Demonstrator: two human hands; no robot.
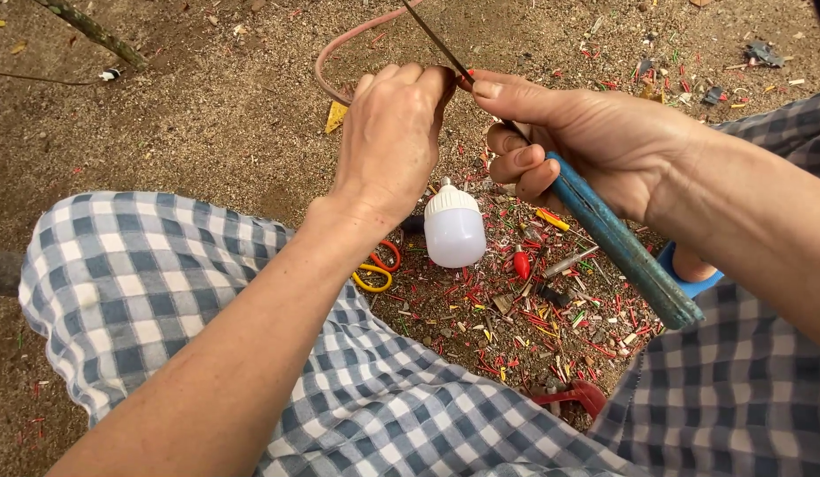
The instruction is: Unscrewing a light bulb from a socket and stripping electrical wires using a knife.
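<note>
My right hand point(595, 132) grips a tool with a worn blue handle point(626, 243); its thin dark metal shaft point(436, 40) runs up past my fingers toward the top of the view. My left hand point(396, 132) is closed, its fingertips pinching at the shaft right against my right thumb. What it pinches is too small to tell. A pink wire point(339, 49) curves on the ground behind the left hand. Below both hands a white bulb point(454, 230) lies on the dirt between my knees.
Sandy ground is littered with several red, yellow and green wire scraps point(533, 318). Orange and yellow loops point(379, 269) lie beside the bulb, a red tool point(578, 395) near my right leg, a blue sandal point(688, 283) under it. My checked trouser legs point(136, 283) fill the foreground.
</note>
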